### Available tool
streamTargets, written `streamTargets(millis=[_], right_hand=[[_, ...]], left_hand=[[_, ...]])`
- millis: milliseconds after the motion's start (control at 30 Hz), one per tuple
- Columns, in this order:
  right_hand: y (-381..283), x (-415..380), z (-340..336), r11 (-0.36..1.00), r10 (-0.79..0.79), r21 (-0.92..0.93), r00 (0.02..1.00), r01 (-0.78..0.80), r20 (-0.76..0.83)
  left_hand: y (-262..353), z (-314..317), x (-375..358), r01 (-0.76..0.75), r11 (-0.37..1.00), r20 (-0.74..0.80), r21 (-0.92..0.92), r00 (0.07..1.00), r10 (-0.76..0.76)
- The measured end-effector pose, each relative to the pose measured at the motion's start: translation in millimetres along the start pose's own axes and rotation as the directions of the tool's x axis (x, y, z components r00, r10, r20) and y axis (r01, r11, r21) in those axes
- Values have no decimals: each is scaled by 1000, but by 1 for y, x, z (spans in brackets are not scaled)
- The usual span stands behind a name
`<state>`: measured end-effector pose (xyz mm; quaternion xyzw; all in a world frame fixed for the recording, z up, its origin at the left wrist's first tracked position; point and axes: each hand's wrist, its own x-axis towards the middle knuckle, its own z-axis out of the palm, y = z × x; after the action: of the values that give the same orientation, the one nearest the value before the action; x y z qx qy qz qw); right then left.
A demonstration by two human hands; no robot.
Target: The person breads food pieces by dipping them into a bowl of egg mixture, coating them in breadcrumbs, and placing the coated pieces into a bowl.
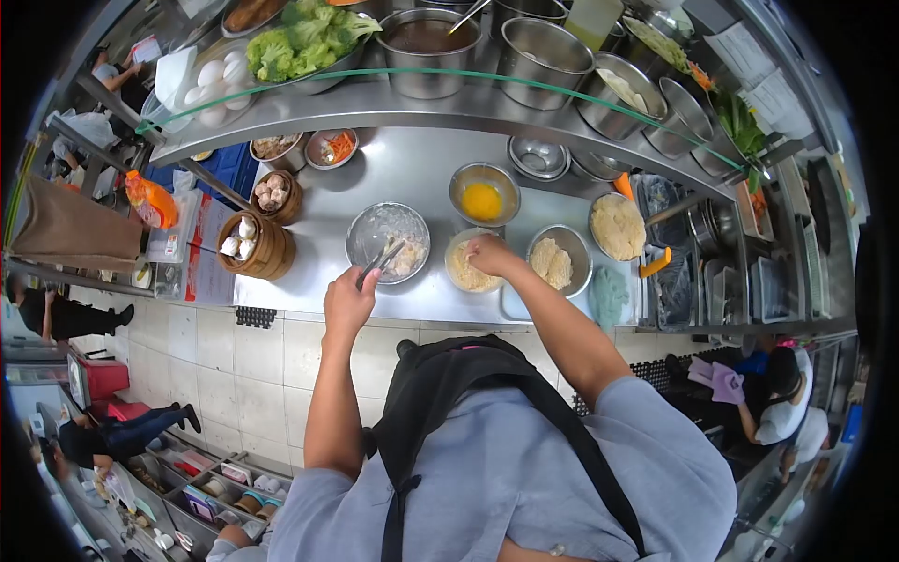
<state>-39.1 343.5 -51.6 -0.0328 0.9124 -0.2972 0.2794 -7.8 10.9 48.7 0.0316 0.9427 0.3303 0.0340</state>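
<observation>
My left hand [350,298] holds metal tongs [379,262], whose tips reach into a steel bowl [361,229] with white flour and some pale pieces. My right hand [494,256] is in a bowl of pale crumbs [473,270], its fingertips partly hidden. Behind that stands a steel bowl of yellow beaten egg [481,200]. Just right of my right hand, another steel bowl holds crumb-coated pieces [551,262]. Farther right is a bowl of pale crumbs or coated food [617,227].
Bamboo steamers [257,253] with dumplings stand at the left. A steel shelf [393,120] with pots, eggs [220,84] and broccoli [309,42] spans the back. A green cloth [609,296] lies at the right front. Several people are at the far left and right.
</observation>
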Motion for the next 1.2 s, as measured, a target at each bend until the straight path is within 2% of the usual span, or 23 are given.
streamTargets(millis=[67,100,167,200,267,400,467,500,567,600,667,700,767,800,867,933,967,1000,1100,1200], right_hand=[[14,-1,20,996,41,-64,931,-68,-364],[14,-1,30,995,40,-67,931,-69,-362],[6,3,43,934,98,-279,909,-225,-404],[0,4,35,933,95,-282,910,-223,-404],[-17,1,10,962,242,-103,963,-254,-114],[-9,0,5,976,168,-125,981,-180,-98],[2,-2,12,981,21,-175,948,-80,-317],[-5,-10,11,980,18,-180,950,-78,-311],[-27,-33,3,949,-6,-306,968,-74,-252],[-24,-31,1,950,-6,-305,967,-74,-253],[-13,-19,-9,982,-12,-187,988,-16,-153],[-13,-13,-16,982,-13,-187,989,-15,-149],[-11,-4,-26,995,99,21,994,-98,-48],[-5,1,-12,994,103,25,993,-102,-49],[6,18,32,987,69,-139,992,-83,-103],[-5,26,25,981,129,-138,990,-135,-47],[-9,28,21,973,186,-144,982,-182,13],[-14,24,17,973,186,-139,982,-183,12],[-18,24,5,985,157,-69,986,-161,-58],[0,37,21,980,194,-35,978,-197,-76]], left_hand=[[-4,-2,-1,31,999,22,-23,999,-31],[-5,-3,0,45,998,43,-38,998,-43],[-6,-1,-1,13,999,-9,-52,1000,-14],[-8,0,-2,-16,998,-57,-62,998,12],[-9,-1,-3,0,998,-47,-66,999,-3],[-9,-4,-2,2,998,-62,-66,998,-6],[-13,-5,-3,3,996,-74,-89,997,-10],[-15,-5,-4,-2,994,-82,-107,997,-6],[-15,-8,-4,40,996,-39,-83,998,-43],[-14,-11,-3,72,996,0,-55,997,-72],[-13,-13,-3,62,996,-17,-65,998,-63],[-14,-13,-4,54,996,-32,-76,998,-56],[-16,-11,-5,60,995,-32,-80,997,-63],[-16,-10,-4,61,995,-31,-85,997,-64],[-14,-6,-2,64,993,2,-95,998,-64],[-10,-4,0,64,993,27,-103,998,-62],[-8,-1,-3,16,994,-21,-108,1000,-18],[-7,0,-4,-34,993,-68,-111,997,27],[-10,6,-4,-56,986,-100,-155,994,41],[-9,3,-2,-3,992,-27,-127,1000,0]])
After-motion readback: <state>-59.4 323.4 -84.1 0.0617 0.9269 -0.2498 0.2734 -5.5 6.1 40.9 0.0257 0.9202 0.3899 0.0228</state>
